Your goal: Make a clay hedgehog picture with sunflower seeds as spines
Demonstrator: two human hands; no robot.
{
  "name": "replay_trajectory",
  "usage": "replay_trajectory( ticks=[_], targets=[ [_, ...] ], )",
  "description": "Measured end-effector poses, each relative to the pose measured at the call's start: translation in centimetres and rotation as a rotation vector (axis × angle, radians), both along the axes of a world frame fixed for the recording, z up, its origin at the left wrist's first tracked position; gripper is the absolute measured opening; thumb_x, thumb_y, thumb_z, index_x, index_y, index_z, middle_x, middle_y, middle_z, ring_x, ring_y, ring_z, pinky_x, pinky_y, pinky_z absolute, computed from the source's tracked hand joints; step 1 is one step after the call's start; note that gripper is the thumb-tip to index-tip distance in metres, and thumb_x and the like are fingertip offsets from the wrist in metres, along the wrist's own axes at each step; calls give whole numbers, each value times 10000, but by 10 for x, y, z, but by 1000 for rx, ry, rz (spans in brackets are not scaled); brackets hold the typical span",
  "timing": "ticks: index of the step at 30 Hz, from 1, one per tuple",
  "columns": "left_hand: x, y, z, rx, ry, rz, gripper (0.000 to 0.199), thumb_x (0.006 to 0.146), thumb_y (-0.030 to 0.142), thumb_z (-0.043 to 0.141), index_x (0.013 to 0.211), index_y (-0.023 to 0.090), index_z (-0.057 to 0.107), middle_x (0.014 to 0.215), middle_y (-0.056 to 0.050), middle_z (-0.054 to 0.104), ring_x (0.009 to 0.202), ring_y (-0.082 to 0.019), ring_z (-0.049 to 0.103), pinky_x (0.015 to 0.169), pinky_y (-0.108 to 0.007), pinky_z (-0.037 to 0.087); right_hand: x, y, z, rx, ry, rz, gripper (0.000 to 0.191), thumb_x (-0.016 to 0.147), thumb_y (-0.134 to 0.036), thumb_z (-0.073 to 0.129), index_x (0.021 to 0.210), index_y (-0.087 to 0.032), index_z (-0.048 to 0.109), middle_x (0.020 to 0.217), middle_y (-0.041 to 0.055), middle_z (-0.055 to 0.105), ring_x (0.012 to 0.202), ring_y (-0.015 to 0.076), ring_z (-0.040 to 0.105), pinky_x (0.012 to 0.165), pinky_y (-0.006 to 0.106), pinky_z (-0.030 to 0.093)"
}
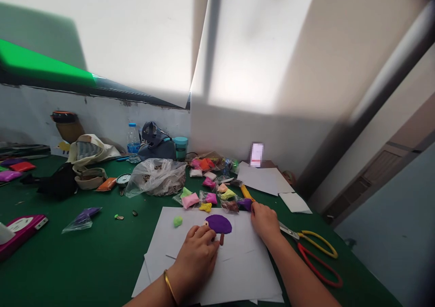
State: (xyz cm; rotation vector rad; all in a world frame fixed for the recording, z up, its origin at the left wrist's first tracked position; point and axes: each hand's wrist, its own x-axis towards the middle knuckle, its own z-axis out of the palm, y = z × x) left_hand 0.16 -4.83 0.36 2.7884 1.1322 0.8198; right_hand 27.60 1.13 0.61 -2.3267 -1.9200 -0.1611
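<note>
A purple oval of modelling clay (219,224) lies flat on a white sheet of paper (241,271), with a small pale round piece at its left end. Just below the oval sits a short brown clay strip (222,239). My left hand (199,252) rests on the paper beside these pieces, its fingers bent and close together; whatever is under the fingertips is hidden. At the paper's right edge, my right hand (267,221) has its fingers closed on the corner of a bag of purple clay (244,203). A green clay lump (177,221) lies on the sheet's upper left.
Scissors (302,239) with yellow and red handles lie right of my right forearm. Several small clay bags (190,200) and a clear plastic bag (158,178) stand beyond the paper. A lit phone (257,154) leans at the back. Leftward are a purple bag (83,217) and a magenta case (25,234).
</note>
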Motion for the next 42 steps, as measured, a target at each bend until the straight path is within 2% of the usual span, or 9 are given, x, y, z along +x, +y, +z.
replay_trajectory(
  ticks=[7, 10, 12, 14, 17, 20, 28, 37, 42],
  targets=[
    [-2, -1, 6, -8, 26, -22, 230, 894, 182, 562, 1091, 272, 640, 1077, -27, 661, 1117, -238, 535, 991, -426, 329, 0, -11, 2, 44, 14, 19, 113, 896, -149, 508, 941, -196, 600, 937, 72, 669, 920, 228, 600, 738, 320, 327],
    [-2, -1, 7, 16, 35, -64, 230, 894, 212, 588, 1099, 305, 638, 1054, -13, 656, 1101, -230, 534, 982, -415, 321, -4, -18, 3, 130, 49, 64, 140, 893, -146, 488, 934, -193, 613, 943, 78, 658, 935, 235, 587, 770, 326, 354],
    [-1, -2, 6, 33, 41, -73, 197, 887, 211, 606, 1052, 309, 650, 1014, -8, 650, 1081, -225, 532, 982, -411, 310, -13, -26, 2, 225, 172, 197, 177, 884, -128, 464, 917, -190, 627, 913, 70, 656, 905, 222, 591, 791, 323, 387],
    [-1, -2, 4, 49, 51, -72, 164, 889, 198, 608, 1009, 300, 655, 958, -5, 640, 1038, -216, 534, 974, -406, 304, -26, -36, 0, 269, 366, 426, 213, 878, -121, 453, 937, -194, 645, 916, 61, 660, 892, 199, 602, 809, 304, 428],
    [-1, -1, 0, 68, 68, -68, 139, 884, 192, 620, 978, 290, 653, 909, 0, 622, 987, -209, 528, 961, -401, 304, -49, -53, -5, 170, 544, 649, 266, 864, -99, 467, 971, -225, 676, 922, 33, 655, 856, 167, 609, 763, 265, 465],
    [-1, -1, -3, 83, 76, -51, 142, 874, 178, 628, 971, 281, 649, 907, -2, 615, 993, -212, 519, 964, -402, 295, -63, -63, -8, 106, 592, 741, 339, 835, -64, 497, 1015, -255, 712, 952, 24, 653, 878, 154, 614, 789, 255, 476],
    [-1, 1, -8, 88, 65, -45, 163, 857, 200, 658, 997, 283, 658, 908, -5, 627, 993, -215, 520, 971, -410, 284, -66, -65, -13, 93, 511, 776, 402, 803, -59, 534, 1089, -266, 725, 973, 45, 637, 887, 171, 597, 799, 285, 482],
    [-3, 1, 2, 28, 7, -44, 89, 843, 192, 640, 766, 232, 657, 823, -10, 626, 880, -192, 534, 864, -378, 350, -68, -69, -8, 102, 489, 776, 260, 802, -153, 627, 1009, -273, 728, 972, 38, 626, 891, 183, 578, 791, 296, 463],
    [-7, 14, 18, -90, -20, 102, 129, 864, 164, 587, 823, 234, 688, 872, -22, 646, 878, -203, 558, 803, -356, 388, -65, -69, -7, 103, 506, 771, 202, 805, -136, 606, 916, -257, 724, 972, 33, 629, 896, 178, 581, 802, 290, 468]
  ],
)
